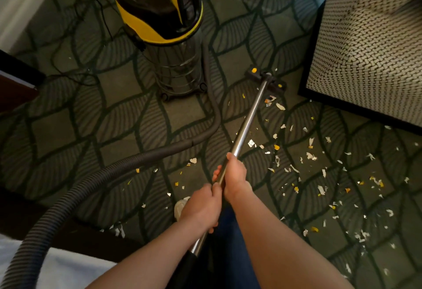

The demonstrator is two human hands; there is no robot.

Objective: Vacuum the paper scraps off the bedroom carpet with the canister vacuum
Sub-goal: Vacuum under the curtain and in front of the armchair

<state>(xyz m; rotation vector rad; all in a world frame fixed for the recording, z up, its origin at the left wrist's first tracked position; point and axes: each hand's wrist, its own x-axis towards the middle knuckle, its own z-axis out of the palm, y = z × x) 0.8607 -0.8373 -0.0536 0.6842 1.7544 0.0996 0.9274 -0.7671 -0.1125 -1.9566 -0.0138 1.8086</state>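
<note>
Both my hands grip the chrome vacuum wand [250, 115]. My right hand [235, 178] holds it higher up the tube, my left hand [202, 207] just below, closer to me. The wand runs up and right to the black floor nozzle [265, 78] with yellow tabs, flat on the patterned green carpet [127, 115]. White and yellow paper scraps [308, 156] lie scattered right of the wand and below the nozzle, several more near my feet. The yellow-and-black canister vacuum [159, 10] stands at top centre, its grey ribbed hose [96, 174] curving left and down.
An armchair with woven upholstery [370, 44] and a dark base fills the top right, close to the nozzle. A black power cord [100, 8] trails left of the canister. Dark furniture [13, 83] sits at the left edge; a white bed edge [45, 266] at bottom left.
</note>
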